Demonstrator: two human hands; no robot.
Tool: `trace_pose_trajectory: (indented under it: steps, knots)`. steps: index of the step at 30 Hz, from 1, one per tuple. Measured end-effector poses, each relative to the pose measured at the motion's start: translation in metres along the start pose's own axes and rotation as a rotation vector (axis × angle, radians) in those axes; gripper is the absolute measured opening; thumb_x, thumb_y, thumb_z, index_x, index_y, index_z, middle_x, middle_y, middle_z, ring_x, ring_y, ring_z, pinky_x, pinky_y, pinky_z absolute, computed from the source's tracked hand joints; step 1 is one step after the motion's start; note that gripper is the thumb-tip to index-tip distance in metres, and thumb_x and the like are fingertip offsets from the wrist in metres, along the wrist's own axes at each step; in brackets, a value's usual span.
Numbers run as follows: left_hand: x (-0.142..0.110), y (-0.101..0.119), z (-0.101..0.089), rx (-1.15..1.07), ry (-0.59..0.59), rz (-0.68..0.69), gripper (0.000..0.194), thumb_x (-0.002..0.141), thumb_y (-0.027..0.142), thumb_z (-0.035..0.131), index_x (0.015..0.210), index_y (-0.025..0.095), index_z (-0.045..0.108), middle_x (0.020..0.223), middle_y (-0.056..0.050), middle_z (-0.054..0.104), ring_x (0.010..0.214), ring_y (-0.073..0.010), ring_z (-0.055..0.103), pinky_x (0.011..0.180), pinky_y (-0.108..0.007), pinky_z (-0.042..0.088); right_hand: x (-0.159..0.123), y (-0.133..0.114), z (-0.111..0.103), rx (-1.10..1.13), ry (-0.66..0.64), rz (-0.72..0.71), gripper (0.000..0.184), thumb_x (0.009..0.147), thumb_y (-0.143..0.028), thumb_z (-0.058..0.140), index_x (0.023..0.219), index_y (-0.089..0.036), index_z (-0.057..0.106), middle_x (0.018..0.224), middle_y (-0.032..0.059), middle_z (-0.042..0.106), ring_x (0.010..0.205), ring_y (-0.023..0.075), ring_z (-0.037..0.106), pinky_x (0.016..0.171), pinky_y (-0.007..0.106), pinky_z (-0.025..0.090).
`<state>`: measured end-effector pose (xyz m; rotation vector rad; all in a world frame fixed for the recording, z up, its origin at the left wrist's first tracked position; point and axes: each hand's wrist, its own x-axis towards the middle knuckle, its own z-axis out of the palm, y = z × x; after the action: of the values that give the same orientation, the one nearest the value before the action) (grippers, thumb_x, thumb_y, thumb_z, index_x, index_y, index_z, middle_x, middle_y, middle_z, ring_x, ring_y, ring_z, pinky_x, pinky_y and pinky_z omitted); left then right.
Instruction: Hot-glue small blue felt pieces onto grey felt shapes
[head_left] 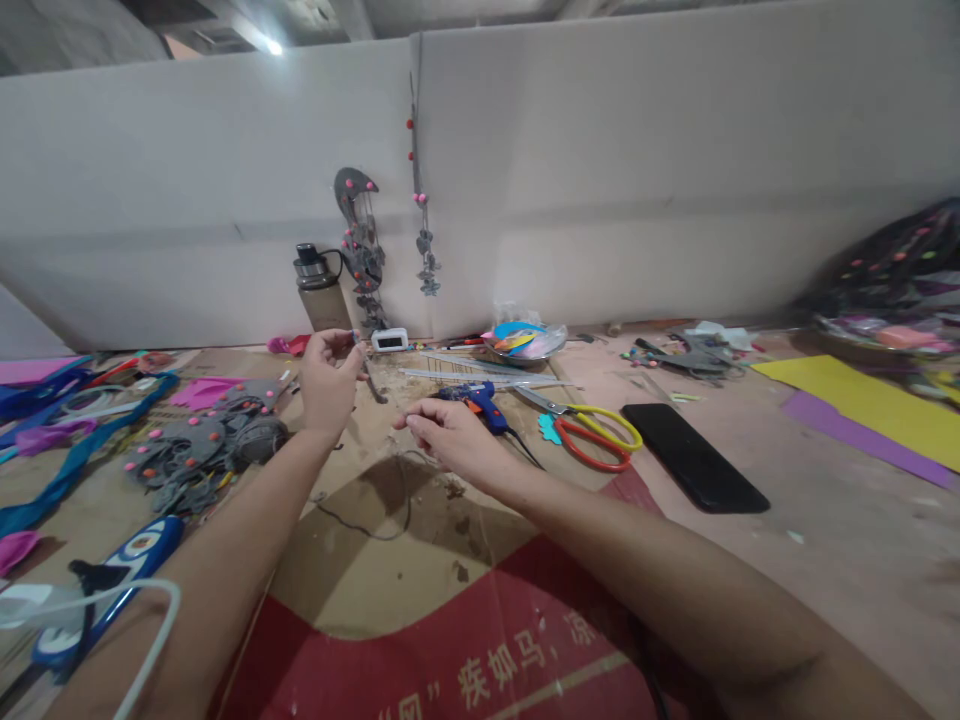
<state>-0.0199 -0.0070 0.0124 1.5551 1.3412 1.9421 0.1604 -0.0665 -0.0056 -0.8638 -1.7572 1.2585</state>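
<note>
My left hand (330, 385) is raised over the cardboard, thumb and fingertips pinched together on something small and dark that I cannot make out. Just right of it a short dark grey strip (375, 388) shows; whether it touches the hand is unclear. Lower and to the right, my right hand (450, 440) has its thumb and forefinger closed in a pinch. A thin grey cord (375, 537) loops over the cardboard (360, 590) and runs up toward these fingers, its end hard to see. Behind the right hand lies a blue glue gun (487, 405).
Red-and-yellow-handled scissors (600, 440) and a black phone (694, 457) lie to the right. Grey felt pieces with pompoms (202, 440) pile up on the left, near a blue cutter (112, 590). A bottle (321, 290) and a bowl (529, 345) stand near the white wall.
</note>
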Motion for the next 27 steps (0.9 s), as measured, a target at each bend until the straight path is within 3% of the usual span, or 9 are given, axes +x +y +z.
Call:
trace_pose_trajectory:
  steps: [4,7,10,13,16,19,23,27]
  knots:
    - [-0.006,0.008,0.005,-0.085,-0.059,-0.062,0.029,0.071,0.032,0.067,0.093,0.017,0.054,0.091,-0.007,0.066,0.072,-0.0135,0.062,0.047,-0.019,0.048,0.007,0.006,-0.018,-0.185,0.025,0.024,0.021,0.081,-0.024,0.047,0.075,-0.020,0.067,0.059,-0.0021,0.058,0.052,0.0105,0.046,0.052,0.025,0.035]
    - [-0.017,0.018,0.013,-0.123,-0.171,-0.102,0.029,0.071,0.032,0.066,0.094,0.018,0.055,0.091,-0.006,0.067,0.072,-0.0142,0.061,0.048,-0.021,0.048,0.013,0.009,-0.030,-0.250,0.102,-0.055,0.015,0.080,-0.024,0.052,0.077,-0.020,0.065,0.075,0.0007,0.066,0.071,0.0144,0.057,0.067,0.029,0.043]
    - [-0.028,0.027,0.018,-0.088,-0.258,-0.079,0.026,0.073,0.032,0.065,0.094,0.018,0.056,0.093,-0.006,0.067,0.073,-0.0149,0.062,0.049,-0.022,0.048,0.015,0.005,-0.029,-0.106,0.196,-0.100,0.019,0.081,-0.030,0.053,0.097,-0.019,0.058,0.098,0.0049,0.065,0.092,0.0164,0.060,0.083,0.033,0.045]
    - [-0.037,0.034,0.020,0.062,-0.292,0.023,0.022,0.076,0.030,0.063,0.095,0.019,0.059,0.094,-0.006,0.068,0.078,-0.0159,0.063,0.055,-0.023,0.049,0.014,0.000,-0.020,0.082,0.203,-0.138,0.029,0.081,-0.032,0.054,0.106,-0.019,0.048,0.106,0.0072,0.061,0.099,0.0154,0.058,0.086,0.033,0.046]
    - [-0.044,0.041,0.022,0.252,-0.284,0.153,0.022,0.076,0.028,0.063,0.096,0.020,0.063,0.095,-0.004,0.068,0.077,-0.0148,0.062,0.060,-0.023,0.047,0.013,-0.002,-0.012,0.170,0.217,-0.165,0.035,0.077,-0.031,0.060,0.106,-0.020,0.044,0.102,0.0055,0.059,0.096,0.0141,0.058,0.086,0.031,0.047]
    - [-0.048,0.045,0.024,0.307,-0.307,0.185,0.022,0.075,0.027,0.064,0.096,0.021,0.065,0.095,-0.003,0.068,0.068,-0.0122,0.060,0.059,-0.023,0.046,0.012,0.000,-0.011,0.204,0.208,-0.158,0.036,0.076,-0.034,0.061,0.105,-0.021,0.043,0.089,0.0006,0.058,0.080,0.0122,0.058,0.072,0.028,0.051]
    - [-0.049,0.045,0.027,0.091,-0.336,0.037,0.020,0.073,0.026,0.065,0.092,0.020,0.062,0.090,-0.004,0.068,0.079,-0.0159,0.063,0.064,-0.025,0.049,0.011,0.000,-0.015,0.233,0.189,-0.138,0.025,0.080,-0.035,0.055,0.100,-0.022,0.047,0.077,-0.0034,0.052,0.060,0.0090,0.050,0.050,0.021,0.045]
    - [-0.048,0.041,0.031,-0.114,-0.367,-0.165,0.021,0.073,0.029,0.065,0.090,0.020,0.059,0.081,-0.002,0.066,0.069,-0.0138,0.061,0.059,-0.025,0.049,0.012,-0.001,-0.019,0.140,0.284,-0.159,0.014,0.083,-0.031,0.050,0.090,-0.020,0.053,0.079,-0.0019,0.055,0.062,0.0087,0.048,0.055,0.021,0.043]
